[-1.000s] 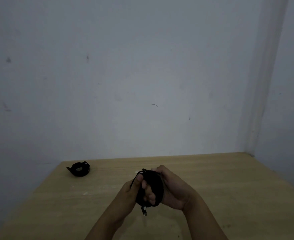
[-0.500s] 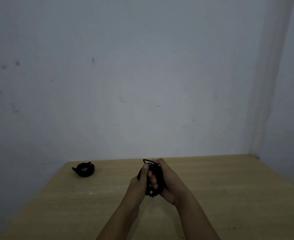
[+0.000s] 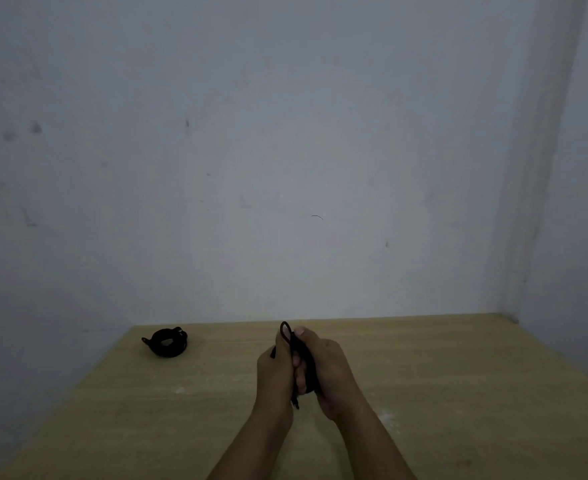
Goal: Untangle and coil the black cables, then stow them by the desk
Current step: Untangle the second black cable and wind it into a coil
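Black cable [image 3: 307,365] is clamped as a tight bundle between the right hand [image 3: 332,374] and left hand [image 3: 275,370], both curled round it above the wooden surface [image 3: 458,393], probably so the loops cannot spring loose. A coiled cable [image 3: 166,342] lies by the wall.

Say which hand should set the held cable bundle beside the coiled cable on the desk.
Left, probably. The left hand is on the side of the coiled cable, far left on the desk. The right hand would cross over; both grip the bundle.
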